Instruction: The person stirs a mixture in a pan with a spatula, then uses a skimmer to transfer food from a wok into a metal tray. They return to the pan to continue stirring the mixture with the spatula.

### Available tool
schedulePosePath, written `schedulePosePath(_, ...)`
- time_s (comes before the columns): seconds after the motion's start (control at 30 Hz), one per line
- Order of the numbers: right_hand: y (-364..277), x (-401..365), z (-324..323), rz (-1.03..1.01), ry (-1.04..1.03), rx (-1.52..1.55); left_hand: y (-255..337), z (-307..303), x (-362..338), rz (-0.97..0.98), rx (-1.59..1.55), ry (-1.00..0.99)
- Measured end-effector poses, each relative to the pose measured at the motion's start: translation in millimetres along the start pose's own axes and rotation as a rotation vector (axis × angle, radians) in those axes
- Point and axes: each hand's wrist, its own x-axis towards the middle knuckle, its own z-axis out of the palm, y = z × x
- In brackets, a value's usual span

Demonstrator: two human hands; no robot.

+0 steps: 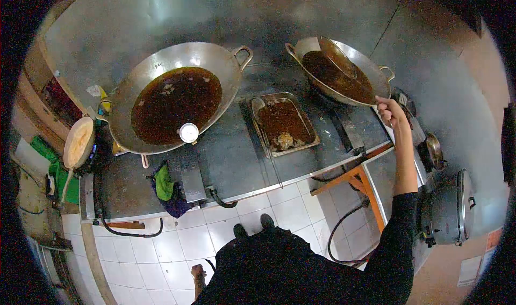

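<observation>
My right hand [391,111] is closed round the handle of a round strainer [337,58], beside the right wok's rim. The strainer leans in the right wok [309,44], which holds dark brown oil. My left hand [199,273] hangs low over the floor tiles, fingers curled; anything inside it is too small to tell. A larger wok [140,74] of dark oil, with bits floating in it, stands on the left. Clipped at its front rim is a round white dial [188,133]. Between the woks is a metal tray [317,139] with brown oil and a pale clump.
A pale pan [78,144] with a long handle sits at the far left. A green and dark cloth [164,182] hangs at the counter's front edge. Hoses [344,224] loop below. A large lidded pot [443,211] and a small metal bowl [434,150] are at right.
</observation>
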Motion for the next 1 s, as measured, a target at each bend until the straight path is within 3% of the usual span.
schedulePosePath(0.13,-20.8,-12.0,-3.7,-0.051,0.078,-0.132,4.9,3.7,4.3,-0.036,0.115,0.019)
schedulePosePath(0.17,-20.9,-23.2,8.5,-0.16,0.112,-0.185,5.9,4.2,4.3,-0.03,0.152,0.014)
schedulePosePath(0.3,-17.1,-25.8,8.0,-0.213,0.108,-0.149,13.1,8.9,-1.6,-0.006,0.024,0.017)
schedulePosePath(0.47,12.8,-5.2,-18.5,-0.118,0.274,-0.35,7.9,17.1,7.7,-0.045,-0.067,0.035)
schedulePosePath(0.57,44.8,-24.9,-0.3,-0.299,0.306,-0.429,10.1,16.2,10.3,-0.065,-0.019,0.078)
schedulePosePath(0.73,99.3,-46.4,33.7,-0.557,0.353,-0.487,-2.5,2.6,13.8,0.064,0.048,-0.029)
schedulePosePath(0.8,121.8,-52.1,38.9,-0.794,0.534,-1.127,5.6,3.9,14.4,-0.002,0.092,-0.004)
schedulePosePath(1.0,205.1,-79.7,49.5,-0.686,0.742,-1.483,21.3,1.5,8.2,0.094,0.093,-0.007)
